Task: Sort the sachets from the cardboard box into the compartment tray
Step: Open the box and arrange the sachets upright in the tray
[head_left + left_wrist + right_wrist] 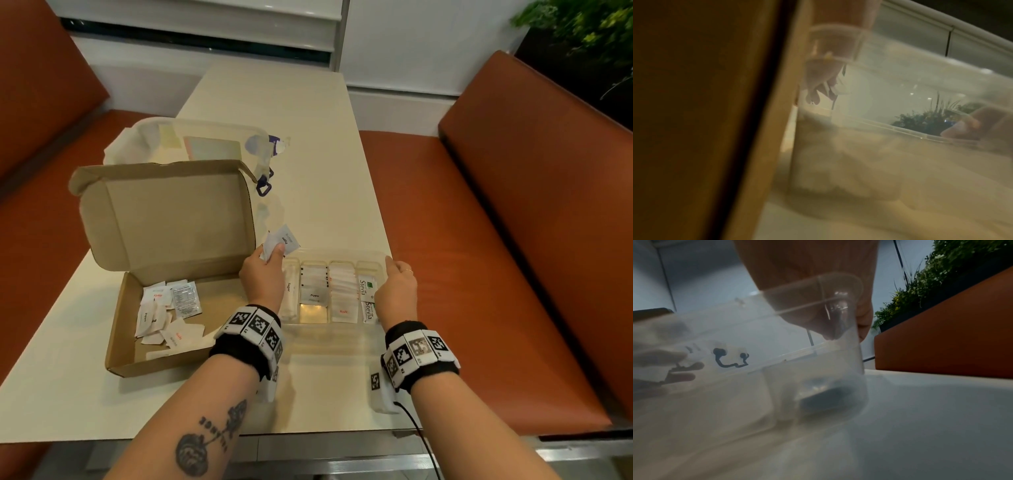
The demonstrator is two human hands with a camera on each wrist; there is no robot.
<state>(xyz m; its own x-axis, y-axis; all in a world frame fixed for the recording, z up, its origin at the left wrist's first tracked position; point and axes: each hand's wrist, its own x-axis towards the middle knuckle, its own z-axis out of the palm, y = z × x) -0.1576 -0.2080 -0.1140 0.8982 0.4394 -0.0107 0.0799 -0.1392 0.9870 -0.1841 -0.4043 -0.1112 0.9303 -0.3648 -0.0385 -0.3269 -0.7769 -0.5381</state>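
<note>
The left hand pinches two white sachets between thumb and fingers, holding them above the far left corner of the clear compartment tray. The right hand has its grip curled over the tray's far right corner. The tray compartments hold sorted sachets. More loose sachets lie in the open cardboard box on the counter, just left of the tray.

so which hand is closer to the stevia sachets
Right. The right hand grips the tray's far right corner, right beside the Stevia sachets; the left hand holds sachets at the tray's far left end.
</note>
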